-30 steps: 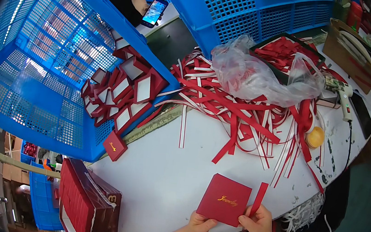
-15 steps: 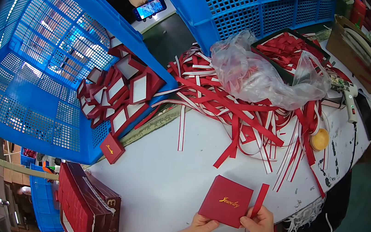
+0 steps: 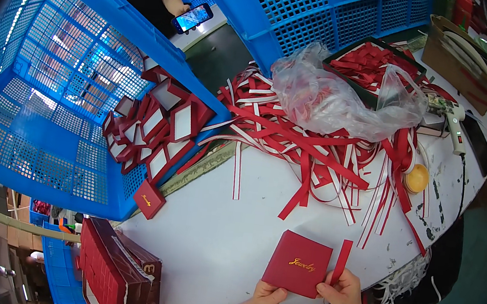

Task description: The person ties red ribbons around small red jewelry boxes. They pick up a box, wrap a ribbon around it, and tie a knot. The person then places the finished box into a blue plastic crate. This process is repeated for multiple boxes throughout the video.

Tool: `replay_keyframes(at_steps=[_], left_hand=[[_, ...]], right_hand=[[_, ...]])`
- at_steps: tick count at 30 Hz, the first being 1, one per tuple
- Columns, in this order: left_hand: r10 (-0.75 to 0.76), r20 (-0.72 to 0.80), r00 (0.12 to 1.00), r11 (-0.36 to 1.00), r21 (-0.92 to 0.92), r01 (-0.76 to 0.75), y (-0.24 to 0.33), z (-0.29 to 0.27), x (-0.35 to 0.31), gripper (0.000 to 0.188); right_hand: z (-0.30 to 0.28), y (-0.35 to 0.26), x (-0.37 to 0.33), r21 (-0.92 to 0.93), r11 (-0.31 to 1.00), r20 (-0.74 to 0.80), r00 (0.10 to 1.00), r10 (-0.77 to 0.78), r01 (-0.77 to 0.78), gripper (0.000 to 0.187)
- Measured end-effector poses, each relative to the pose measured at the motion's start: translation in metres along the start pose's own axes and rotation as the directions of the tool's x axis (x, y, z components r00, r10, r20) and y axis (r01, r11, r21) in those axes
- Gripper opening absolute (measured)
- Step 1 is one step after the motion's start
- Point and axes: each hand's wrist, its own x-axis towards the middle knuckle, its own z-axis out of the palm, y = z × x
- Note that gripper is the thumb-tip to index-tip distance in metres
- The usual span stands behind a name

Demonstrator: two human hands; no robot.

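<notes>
Flat square dark-red box w/ gold script on its lid (image 3: 298, 263) sits at the near edge of the white worktop (image 3: 214, 245), held between both hands. Left hand (image 3: 267, 296) grips its lower-left corner, fingers clamped on the box edge; right hand (image 3: 344, 293) pinches a short red ribbon strip (image 3: 341, 261) upright just beside the box's right side, fingers closed on the strip and touching the box.

Behind, well apart: a tangle of red-and-white ribbon strips (image 3: 316, 155) spread across the worktop centre, w/ a crumpled clear plastic bag (image 3: 341, 97) lying on top. At left, a big blue plastic crate tipped on its side (image 3: 49, 98) spills open red boxes w/ white inserts (image 3: 156, 123); one small closed red box (image 3: 148, 199) lies just outside it. Glue gun (image 3: 455, 120) and a round yellow item (image 3: 416, 178) rest at right. Far side: another person holding a phone (image 3: 192, 18).
</notes>
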Motion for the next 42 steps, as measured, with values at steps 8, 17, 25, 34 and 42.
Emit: replay_keyframes(at_steps=[8, 17, 25, 34, 42], left_hand=[[0.016, 0.015, 1.000, 0.998, -0.062, -0.015, 0.000, -0.001, -0.003, 0.028], [0.038, 0.009, 0.999, 0.996, -0.083, -0.037, 0.002, 0.000, -0.008, 0.029], [0.033, -0.007, 0.999, 0.996, -0.078, -0.033, 0.006, 0.007, -0.009, 0.035], [0.057, -0.079, 0.995, 0.987, -0.145, -0.068, 0.013, 0.025, -0.020, 0.041], [0.157, -0.179, 0.971, 0.983, -0.065, -0.171, 0.070, 0.031, 0.027, 0.030]], right_hand=[[0.004, 0.001, -0.004, -0.032, 0.999, -0.017, 1.000, 0.002, -0.002, 0.011], [0.008, 0.001, -0.009, -0.039, 0.999, 0.010, 1.000, 0.002, -0.001, 0.011], [0.011, 0.001, -0.015, -0.029, 1.000, 0.003, 1.000, 0.001, -0.001, 0.010], [0.010, 0.010, -0.032, -0.141, 0.989, 0.023, 0.999, -0.034, 0.037, 0.007], [0.010, -0.036, -0.016, -0.370, 0.894, 0.237, 0.956, -0.173, 0.254, 0.026]])
